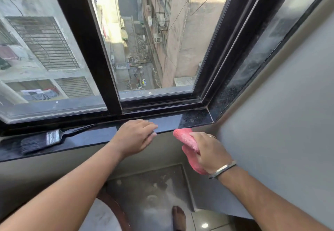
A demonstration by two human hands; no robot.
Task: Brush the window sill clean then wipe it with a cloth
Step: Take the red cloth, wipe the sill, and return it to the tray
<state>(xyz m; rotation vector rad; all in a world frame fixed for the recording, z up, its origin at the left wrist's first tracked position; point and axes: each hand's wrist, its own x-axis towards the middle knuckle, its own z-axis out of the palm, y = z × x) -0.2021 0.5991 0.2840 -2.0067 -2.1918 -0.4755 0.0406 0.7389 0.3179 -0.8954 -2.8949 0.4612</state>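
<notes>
The black stone window sill [86,140] runs across the view below a dark-framed sliding window. A black paint brush [43,140] with a metal ferrule lies flat on the sill at the left, bristles pointing left. My left hand [135,136] rests over the sill's front edge near the middle, fingers loosely apart, holding nothing. My right hand [209,153] is closed around a bunched pink cloth [186,140], just below and in front of the sill's right end. One corner of the cloth reaches the sill's edge.
The sill's right end [195,120] is speckled with dust and meets the grey side wall [280,113]. The window frame track [162,104] runs behind the sill. Below are a round table edge [112,211], a dusty floor and a bare foot [179,218].
</notes>
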